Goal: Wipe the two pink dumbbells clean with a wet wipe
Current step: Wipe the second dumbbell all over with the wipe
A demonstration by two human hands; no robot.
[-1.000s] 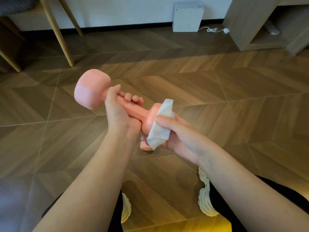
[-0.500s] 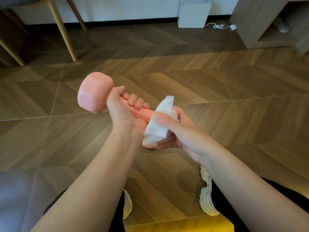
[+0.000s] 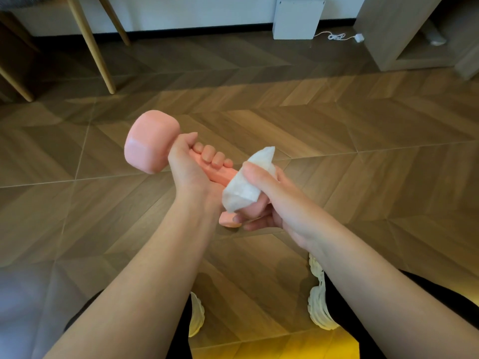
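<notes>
Dumbbell: pink dumbbell (image 3: 151, 142), between our left hand (image 3: 190, 168) and right hand (image 3: 270, 200).
Left: we grip its middle tight.
Right: we wrap the wet wipe (image 3: 242, 191) round the near end.
Change: wipe slid toward the middle; this end seems nearly done.

Left hand (image 3: 187, 165) and right hand (image 3: 274, 203) curled, gripping, close together.

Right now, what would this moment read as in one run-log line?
left hand: grips pink dumbbell by handle | right hand: holds wet wipe around near head | pink dumbbell: tilted, above floor
</notes>
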